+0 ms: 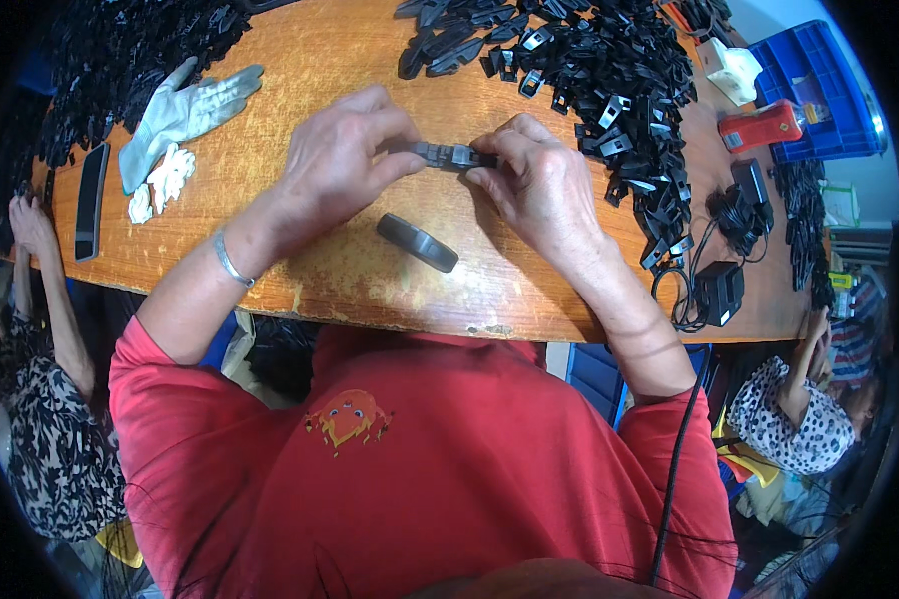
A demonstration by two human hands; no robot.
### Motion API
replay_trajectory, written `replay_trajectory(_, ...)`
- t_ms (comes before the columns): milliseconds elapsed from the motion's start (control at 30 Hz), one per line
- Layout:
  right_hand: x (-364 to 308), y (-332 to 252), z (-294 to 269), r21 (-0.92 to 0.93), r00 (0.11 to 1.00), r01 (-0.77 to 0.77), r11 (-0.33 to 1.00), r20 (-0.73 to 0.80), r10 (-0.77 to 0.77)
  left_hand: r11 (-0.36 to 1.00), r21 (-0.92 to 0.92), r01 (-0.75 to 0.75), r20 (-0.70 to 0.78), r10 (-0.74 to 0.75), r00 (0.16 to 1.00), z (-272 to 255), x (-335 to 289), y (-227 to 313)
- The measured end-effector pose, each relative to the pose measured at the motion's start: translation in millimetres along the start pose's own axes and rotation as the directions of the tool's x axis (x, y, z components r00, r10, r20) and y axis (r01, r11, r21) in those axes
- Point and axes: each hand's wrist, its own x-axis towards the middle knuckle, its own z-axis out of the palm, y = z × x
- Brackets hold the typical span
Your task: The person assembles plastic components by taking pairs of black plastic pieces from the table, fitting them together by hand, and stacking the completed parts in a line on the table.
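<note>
Above the middle of the table, my left hand [355, 145] and my right hand [541, 175] face each other. Between their fingertips is a small dark plastic clip-like piece [442, 155] with a shiny grey section. The left thumb and index finger pinch its left end. Its right end is gripped by my right thumb and fingers, which partly cover it. I cannot make out whether it is one part or two pressed together. A rounded black oblong object [417, 243] lies on the wooden table [340, 290], just below my hands and apart from them.
Black plastic parts [639, 90] are heaped at the far right, and more black pieces [120, 60] at the far left. A grey glove [175, 120], crumpled white material [170, 178] and a phone [91, 203] lie left. Cabled black adapters [721, 293], a blue crate [819, 80] and co-workers flank me.
</note>
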Motion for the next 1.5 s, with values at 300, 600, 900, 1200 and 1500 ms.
replay_trajectory(300,19,13,11,0.03,0.982,0.174,0.984,0.064,-0.176,0.987,-0.158,0.029,-0.013,-0.031,0.999,11,2,4)
replay_trajectory(600,14,8,-13,0.157,0.955,0.114,0.981,0.256,-0.152,0.911,-0.409,0.051,0.278,0.071,0.958,-11,11,-18)
replay_trajectory(900,75,40,-1,-0.39,0.989,-0.112,0.914,-0.131,0.065,0.913,0.097,0.397,-0.092,-0.389,0.917,14,83,-46)
replay_trajectory(1200,90,59,21,-0.411,0.986,-0.081,0.908,-0.164,0.014,0.946,-0.009,0.325,-0.174,-0.322,0.931,17,72,-40)
replay_trajectory(1500,58,59,2,-0.354,0.989,-0.049,0.934,-0.146,-0.003,1.0,-0.004,-0.027,-0.147,0.026,0.989,10,26,-18)
